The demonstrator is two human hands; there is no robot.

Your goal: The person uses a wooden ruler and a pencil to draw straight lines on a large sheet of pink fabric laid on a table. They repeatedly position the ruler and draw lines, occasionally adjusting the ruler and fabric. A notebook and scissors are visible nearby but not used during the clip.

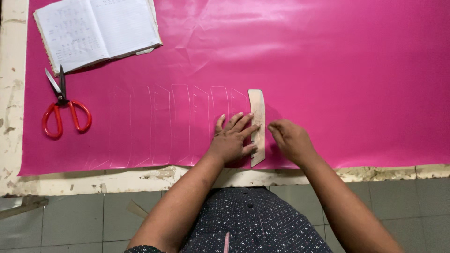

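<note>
1. A narrow, curved cardboard template [257, 122] was laid flat on the pink sheet [328, 70] near the desk's [14, 93] front edge.
2. The left hand [232, 140] was pressed on it with fingers spread, seemingly to stop it slipping.
3. The right hand [290, 139] was held against the template's right edge, its grip pressed together; whether a marker was pinched could not be told.
4. Traced outlines [173, 124] were ranged in a row to the left.
5. Red-handled scissors [63, 107] and an open notebook [96, 30] lay well apart, at the far left.
</note>
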